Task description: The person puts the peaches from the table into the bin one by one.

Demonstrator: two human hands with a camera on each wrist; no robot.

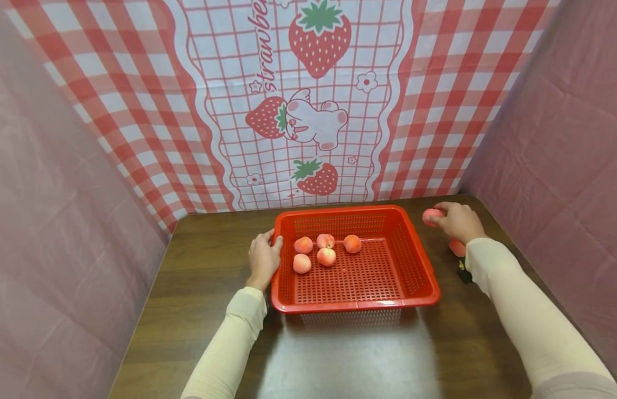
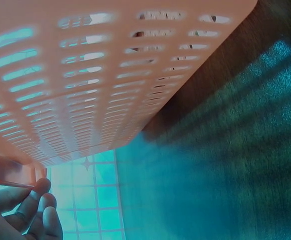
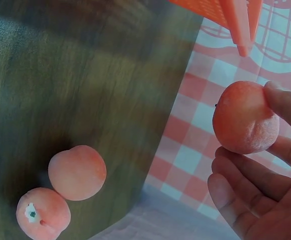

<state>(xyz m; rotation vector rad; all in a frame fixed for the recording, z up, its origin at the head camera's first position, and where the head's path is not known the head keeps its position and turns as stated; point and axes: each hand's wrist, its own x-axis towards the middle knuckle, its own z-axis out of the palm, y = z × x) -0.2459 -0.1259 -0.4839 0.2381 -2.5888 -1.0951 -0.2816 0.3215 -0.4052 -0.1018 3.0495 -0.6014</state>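
we see a red slotted basket point(image 1: 355, 303) standing on a dark wooden bench point(image 1: 203, 288), and in it five peaches grouped toward the left and far part of its floor: one at the left point(image 1: 303, 244), one just beside it at the back point(image 1: 325, 240), one further right point(image 1: 352, 243), and two nearer us point(image 1: 301, 264) point(image 1: 326, 256). the left hand point(image 1: 263, 259) rests against the basket's left wall near the far corner, thumb over the rim and the other fingers point(image 2: 33, 202) loosely curled under the lip in the left wrist view, so it holds the rim lightly rather than squeezing it. the right hand point(image 1: 458, 221) is out to the right of the basket, well apart from its wall, and pinches a peach point(image 1: 431, 216) between thumb and fingertips; the right wrist view shows that peach point(image 3: 245, 125) sitting against the fingers point(image 3: 245, 187), which curve under it, with the thumb on its upper right side, and the fruit is lifted clear of the bench. on the bench beneath that hand lie two more peaches, touching each other: a rounder one point(image 3: 77, 172) and one showing a small pale blossom end point(image 3: 43, 212); from the head view only one of them point(image 1: 457, 247) shows, partly hidden by the wrist. a small dark thing point(image 1: 463, 272) lies just beside the sleeve, too small to make out. a strawberry-print checked cloth point(image 1: 308, 100) hangs behind the bench, and plain pink sheeting point(image 1: 562, 144) closes the sides.
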